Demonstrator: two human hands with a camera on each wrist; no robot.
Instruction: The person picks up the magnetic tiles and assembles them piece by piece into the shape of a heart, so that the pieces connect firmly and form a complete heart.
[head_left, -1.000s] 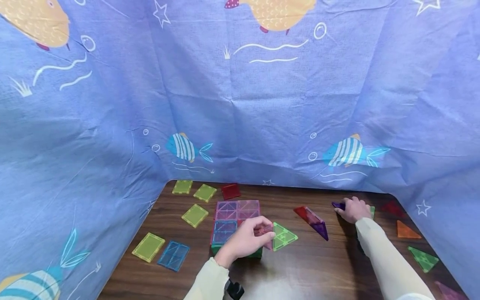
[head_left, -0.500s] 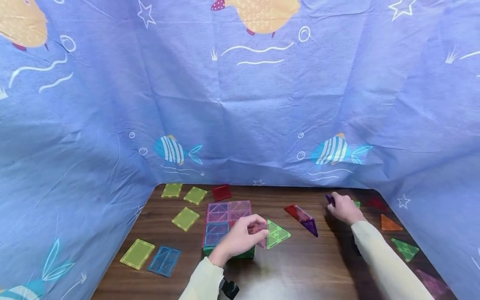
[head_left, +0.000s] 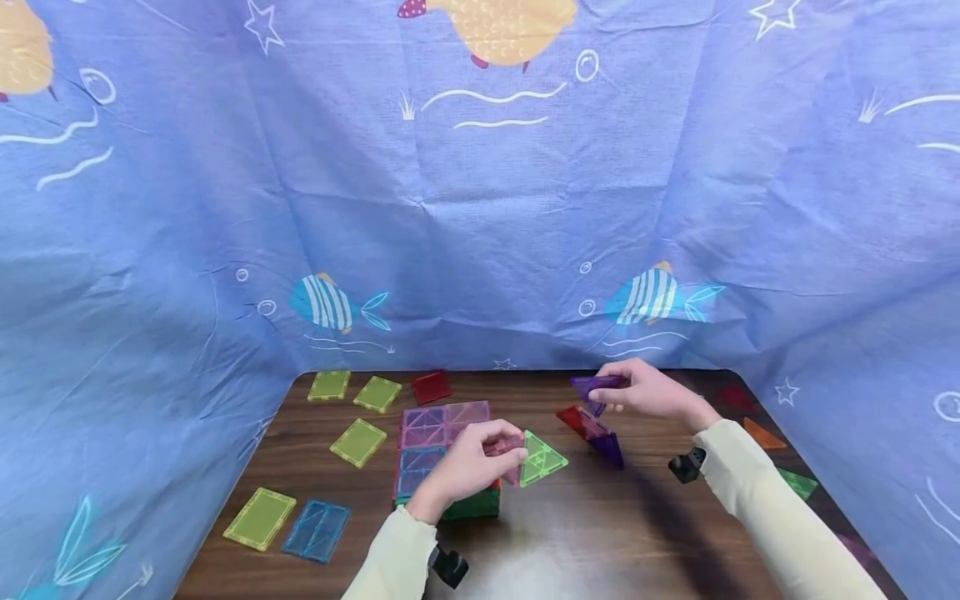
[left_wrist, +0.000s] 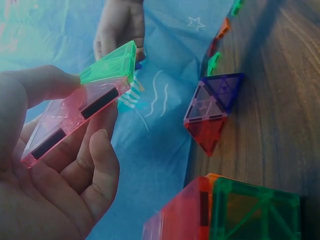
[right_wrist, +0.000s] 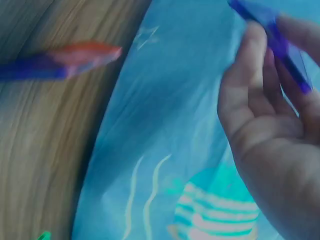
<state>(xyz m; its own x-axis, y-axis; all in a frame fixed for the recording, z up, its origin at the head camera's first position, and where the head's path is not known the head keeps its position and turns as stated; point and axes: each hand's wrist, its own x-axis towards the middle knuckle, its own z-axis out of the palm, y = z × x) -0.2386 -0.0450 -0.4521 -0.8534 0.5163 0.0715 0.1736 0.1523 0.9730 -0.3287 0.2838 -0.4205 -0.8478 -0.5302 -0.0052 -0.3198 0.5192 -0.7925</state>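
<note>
My left hand (head_left: 476, 462) pinches a pink magnetic tile (left_wrist: 75, 115) with a green triangle tile (head_left: 542, 459) joined along its edge. Just beneath and behind that hand stands a block built of magnetic tiles (head_left: 467, 412), pink and blue on top with green on its near side. Over the back right of the table, my right hand (head_left: 648, 389) pinches a purple triangle tile (head_left: 592, 390) between thumb and fingers. Below it on the table lies a joined strip of red, pink and purple triangles (head_left: 592, 429).
Several yellow square tiles (head_left: 358, 442), a blue tile (head_left: 317, 531) and a dark red tile (head_left: 431, 387) lie left and behind the block. Along the right edge lie an orange triangle (head_left: 763, 433) and a green triangle (head_left: 797, 482). A blue fish-print cloth (head_left: 480, 250) walls the table.
My right hand has lifted the purple triangle off the back right of the table and carried it left, above the joined strip. My left hand keeps holding the pink and green tiles.
</note>
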